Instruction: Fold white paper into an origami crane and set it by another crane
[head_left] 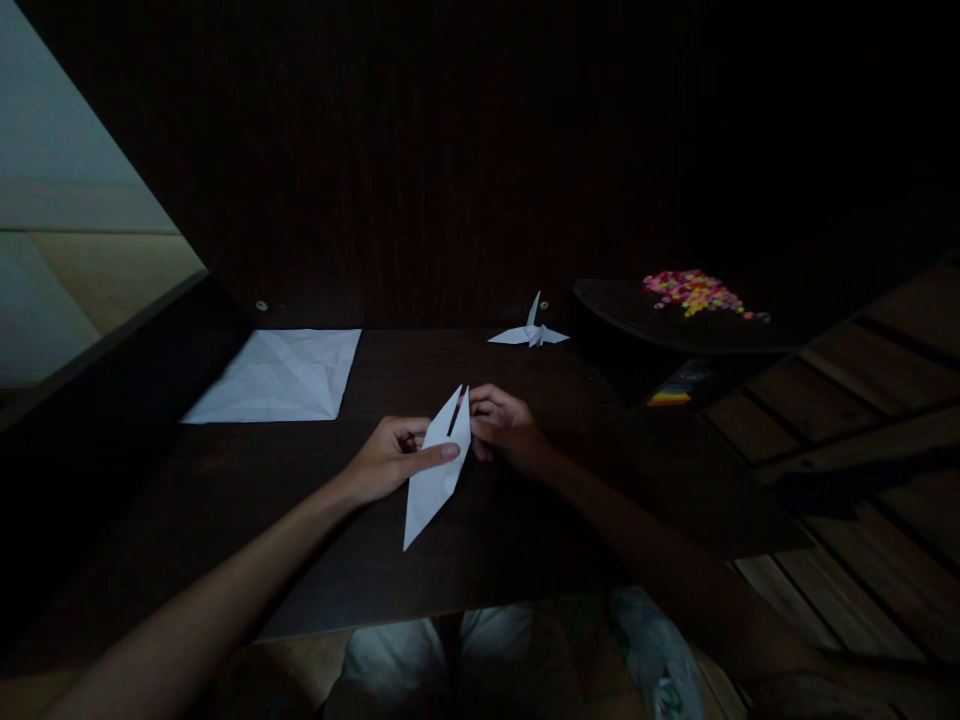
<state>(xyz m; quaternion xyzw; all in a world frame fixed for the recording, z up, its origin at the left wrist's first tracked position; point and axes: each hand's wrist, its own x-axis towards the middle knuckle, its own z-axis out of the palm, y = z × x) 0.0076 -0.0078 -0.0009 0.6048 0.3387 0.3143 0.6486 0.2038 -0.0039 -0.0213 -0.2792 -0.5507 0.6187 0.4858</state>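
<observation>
A white folded paper (431, 490), long and kite-shaped with a slit between two upper points, is held above the dark desk. My left hand (394, 457) grips it from the left, thumb laid across its front and fingers behind. On the right edge, near the upper points, my right hand (504, 425) has its fingers curled against the paper; the fingertips are partly hidden behind it. Further back on the desk stands a finished white paper crane (531, 335), with wings spread and one point upright. A creased white sheet (289, 375) lies flat to the left.
A dark back panel (420, 180) rises behind the desk (300, 540). At the right, a raised rounded shelf (607, 295) carries a heap of small colourful pieces (697, 292). A low dark side wall (112, 370) bounds the left. A plastic bag (656, 650) is below the front edge.
</observation>
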